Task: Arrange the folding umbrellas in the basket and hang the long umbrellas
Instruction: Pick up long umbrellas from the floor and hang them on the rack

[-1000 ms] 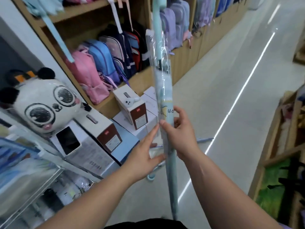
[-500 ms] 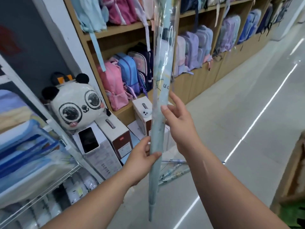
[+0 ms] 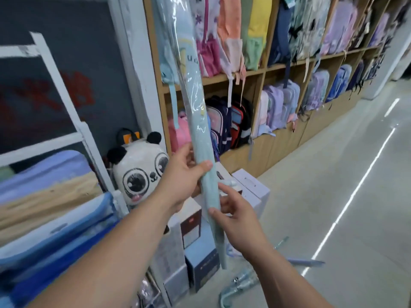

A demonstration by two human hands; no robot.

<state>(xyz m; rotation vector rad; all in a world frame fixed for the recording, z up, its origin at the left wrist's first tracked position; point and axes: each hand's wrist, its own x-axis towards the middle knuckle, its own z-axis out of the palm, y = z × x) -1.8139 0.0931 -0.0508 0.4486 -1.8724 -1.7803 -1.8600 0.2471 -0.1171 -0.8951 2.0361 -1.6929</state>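
Fingers (image 3: 188, 152) of left hand (image 3: 182, 176) curled round umbrella (image 3: 196, 112), thumb laid across front of shaft. Firm grip, about a third of the way up the visible length. Right hand (image 3: 239, 221) just below left. Right fingers (image 3: 225, 191) bent behind lower shaft, thumb against near edge, a light pinch on same umbrella. Both forearms reaching in from bottom of view.

Umbrella long, pale blue-green, closed, in clear plastic sleeve with some print near top. Held in air, nearly upright, upper end tilted left and cut off by top edge. Tip pointing down, clear of floor (image 3: 333, 196), in front of boxes (image 3: 251, 187).

More umbrellas (image 3: 239, 282) lying on floor below right forearm, one curved handle showing; count unclear.

Panda bag (image 3: 140, 172) left of hands, sitting on stacked boxes. White rack (image 3: 85, 134) at far left with blue and tan folded goods, blurred. Wooden shelves (image 3: 264, 70) behind umbrella, full of backpacks (image 3: 278, 107) in pink, blue, purple, running off to right along aisle.
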